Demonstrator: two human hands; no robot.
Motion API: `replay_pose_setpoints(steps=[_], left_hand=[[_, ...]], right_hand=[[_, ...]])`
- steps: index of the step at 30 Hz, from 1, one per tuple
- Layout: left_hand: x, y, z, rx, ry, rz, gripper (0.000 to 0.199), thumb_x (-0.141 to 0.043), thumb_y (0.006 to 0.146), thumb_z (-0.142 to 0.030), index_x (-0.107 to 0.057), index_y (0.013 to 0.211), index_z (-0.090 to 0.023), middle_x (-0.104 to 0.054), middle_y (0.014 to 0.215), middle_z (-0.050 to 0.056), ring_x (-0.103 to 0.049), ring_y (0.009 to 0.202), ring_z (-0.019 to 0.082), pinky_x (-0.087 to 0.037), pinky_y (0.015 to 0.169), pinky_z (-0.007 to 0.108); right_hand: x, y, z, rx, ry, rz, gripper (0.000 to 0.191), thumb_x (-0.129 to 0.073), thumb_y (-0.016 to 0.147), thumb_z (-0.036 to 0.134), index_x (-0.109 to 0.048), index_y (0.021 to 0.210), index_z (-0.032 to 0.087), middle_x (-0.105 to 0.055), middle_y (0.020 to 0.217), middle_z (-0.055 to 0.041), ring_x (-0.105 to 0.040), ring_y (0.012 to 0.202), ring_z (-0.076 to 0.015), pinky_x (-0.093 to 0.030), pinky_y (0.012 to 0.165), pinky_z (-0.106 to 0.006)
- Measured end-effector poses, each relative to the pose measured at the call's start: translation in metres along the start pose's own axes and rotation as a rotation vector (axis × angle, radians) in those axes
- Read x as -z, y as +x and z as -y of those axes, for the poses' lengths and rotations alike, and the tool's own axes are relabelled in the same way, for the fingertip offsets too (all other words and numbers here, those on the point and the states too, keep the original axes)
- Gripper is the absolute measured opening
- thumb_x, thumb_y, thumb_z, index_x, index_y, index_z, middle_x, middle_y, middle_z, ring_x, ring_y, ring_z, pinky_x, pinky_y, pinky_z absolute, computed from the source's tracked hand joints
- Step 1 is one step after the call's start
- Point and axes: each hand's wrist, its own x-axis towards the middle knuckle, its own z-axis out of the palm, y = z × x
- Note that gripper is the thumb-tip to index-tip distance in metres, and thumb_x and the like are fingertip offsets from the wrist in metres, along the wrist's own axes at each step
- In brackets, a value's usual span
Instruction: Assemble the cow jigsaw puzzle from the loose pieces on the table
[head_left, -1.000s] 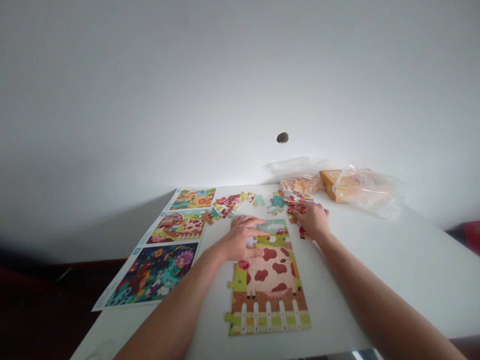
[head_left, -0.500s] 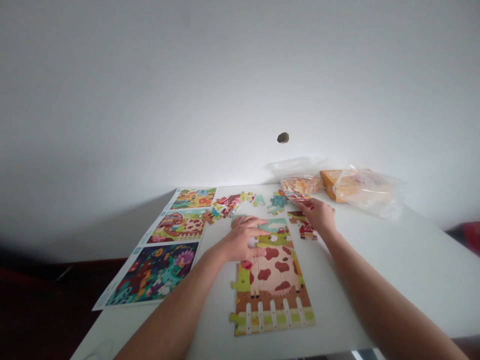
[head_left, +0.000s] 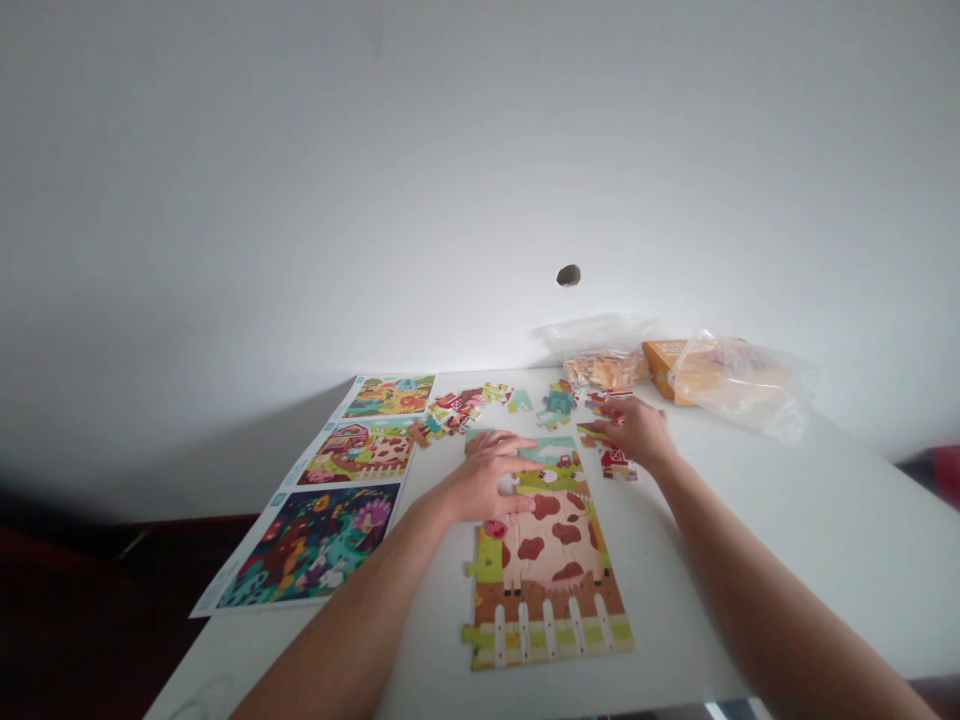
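A partly joined jigsaw puzzle (head_left: pixel 559 545) lies on the white table, showing a brown-spotted cow above a white fence. My left hand (head_left: pixel 491 475) rests over its upper left part, fingers spread, hiding that corner. To the right of the puzzle's top edge, my right hand (head_left: pixel 636 432) has its fingertips closed on a brown-and-green puzzle piece (head_left: pixel 591 436), mostly covered by the fingers. Just below it lies a puzzle piece with a red barn (head_left: pixel 616 460). More loose pieces (head_left: pixel 556 402) lie beyond the puzzle.
A sheet with three printed pictures (head_left: pixel 319 545) lies on the left. Mixed loose pieces (head_left: pixel 461 408) are spread near its upper right. Against the wall are a clear bag of pieces (head_left: pixel 604 370) and an orange box (head_left: pixel 664 365) partly under clear plastic (head_left: pixel 750 390).
My right hand has shifted slightly toward me, from the red pieces to the brown-and-green piece. My left hand stays in place on the puzzle.
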Motion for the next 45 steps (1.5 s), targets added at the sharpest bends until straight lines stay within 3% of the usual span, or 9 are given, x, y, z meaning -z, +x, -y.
replay_pose_setpoints(steps=[3,6,12,19,22,30,37,42,45], left_hand=[[0.001,0.001,-0.004,-0.005,-0.006,0.014,0.048,-0.074,0.079,-0.048,-0.065,0.125,-0.040,-0.053,0.143,0.002,-0.043,0.129,0.030,-0.030,0.111,0.050],[0.001,0.002,-0.009,-0.011,-0.012,0.041,0.048,-0.072,0.080,-0.051,-0.064,0.126,-0.040,-0.052,0.144,0.002,-0.042,0.130,0.031,-0.027,0.112,0.051],[-0.001,0.003,-0.009,-0.017,-0.012,0.040,0.048,-0.068,0.081,-0.055,-0.064,0.126,-0.037,-0.052,0.144,0.004,-0.041,0.130,0.031,-0.026,0.112,0.050],[-0.001,0.002,-0.008,-0.002,0.003,0.043,0.050,-0.066,0.081,-0.059,-0.063,0.127,-0.039,-0.051,0.145,0.002,-0.041,0.130,0.030,-0.025,0.112,0.050],[0.000,0.003,-0.009,-0.002,0.004,0.041,0.050,-0.066,0.081,-0.057,-0.062,0.128,-0.039,-0.050,0.145,0.002,-0.041,0.130,0.030,-0.025,0.111,0.050],[-0.002,0.001,-0.006,-0.014,0.011,0.033,0.049,-0.068,0.081,-0.055,-0.064,0.127,-0.038,-0.051,0.145,0.003,-0.041,0.130,0.030,-0.026,0.111,0.050],[-0.001,0.001,-0.007,-0.006,0.009,0.033,0.050,-0.070,0.080,-0.053,-0.064,0.127,-0.038,-0.052,0.144,0.003,-0.042,0.129,0.030,-0.027,0.111,0.050],[-0.002,0.001,-0.007,-0.008,0.006,0.031,0.050,-0.069,0.080,-0.054,-0.064,0.127,-0.037,-0.051,0.144,0.003,-0.042,0.129,0.030,-0.026,0.112,0.050],[-0.001,0.001,-0.007,-0.009,0.006,0.026,0.050,-0.069,0.080,-0.055,-0.064,0.127,-0.037,-0.052,0.144,0.003,-0.043,0.128,0.030,-0.027,0.111,0.050]], right_hand=[[-0.005,-0.003,0.007,0.052,-0.048,0.072,0.022,-0.066,0.082,0.040,-0.075,0.100,0.032,-0.070,0.103,-0.0041,-0.062,0.100,-0.0266,-0.039,0.088,-0.040],[-0.011,-0.006,0.014,0.095,-0.076,0.030,0.026,-0.061,0.087,0.032,-0.072,0.110,0.030,-0.067,0.117,-0.0059,-0.057,0.110,-0.0286,-0.039,0.092,-0.043],[-0.026,-0.012,0.030,0.421,-0.088,0.131,0.042,-0.052,0.095,0.047,-0.056,0.135,0.034,-0.047,0.148,-0.0028,-0.036,0.135,-0.0356,-0.023,0.107,-0.061],[-0.022,-0.008,0.028,0.258,-0.077,0.017,0.027,-0.062,0.090,0.045,-0.071,0.109,0.029,-0.066,0.119,-0.0058,-0.050,0.117,-0.0306,-0.028,0.104,-0.052],[-0.023,-0.006,0.025,0.241,-0.064,-0.016,0.021,-0.064,0.089,0.043,-0.072,0.099,0.027,-0.062,0.126,-0.0056,-0.047,0.121,-0.0304,-0.030,0.101,-0.049],[-0.026,-0.003,0.020,0.235,-0.043,-0.001,0.016,-0.064,0.089,0.037,-0.068,0.099,0.026,-0.069,0.109,-0.0038,-0.053,0.108,-0.0290,-0.030,0.094,-0.046],[-0.026,-0.002,0.018,0.202,-0.045,-0.029,0.016,-0.060,0.091,0.032,-0.073,0.099,0.027,-0.070,0.109,-0.0029,-0.052,0.106,-0.0288,-0.031,0.094,-0.044],[-0.028,-0.004,0.020,0.229,-0.034,-0.025,0.023,-0.066,0.086,0.040,-0.071,0.104,0.028,-0.065,0.124,-0.0038,-0.050,0.117,-0.0313,-0.030,0.098,-0.048],[-0.029,-0.004,0.020,0.241,-0.047,0.003,0.028,-0.068,0.084,0.041,-0.069,0.109,0.028,-0.067,0.116,-0.0051,-0.052,0.113,-0.0313,-0.030,0.099,-0.050]])
